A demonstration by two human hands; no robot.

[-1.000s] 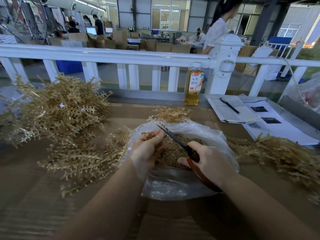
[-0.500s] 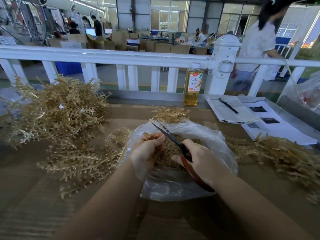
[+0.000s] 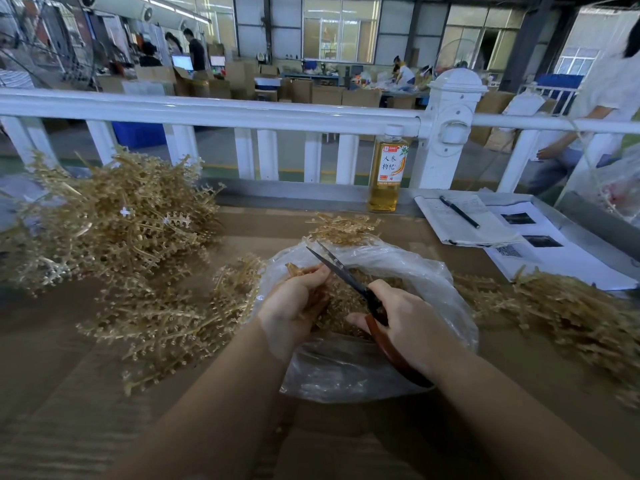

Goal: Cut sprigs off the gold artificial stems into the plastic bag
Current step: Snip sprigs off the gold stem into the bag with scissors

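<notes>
A clear plastic bag [image 3: 349, 368] lies open in front of me on the brown table, with cut gold sprigs [image 3: 341, 299] heaped inside. My left hand [image 3: 294, 306] pinches a gold stem [image 3: 294, 269] over the bag's mouth. My right hand [image 3: 407, 318] grips scissors [image 3: 341, 270] with a red-brown handle; the dark blades point up-left beside the left fingertips, with a narrow gap at their tips. A big pile of gold stems [image 3: 114, 223] sits at the left, with more stems [image 3: 173, 317] spread beside the bag.
Another heap of gold stems [image 3: 561, 306] lies at the right. A bottle of amber drink [image 3: 387, 169] stands by the white railing [image 3: 242, 112]. Papers and a pen [image 3: 459, 211] lie at the back right. A person [image 3: 595, 109] walks behind the railing.
The scissors and my right hand have shifted slightly left, closer to my left fingers. The person behind the railing has walked to the right.
</notes>
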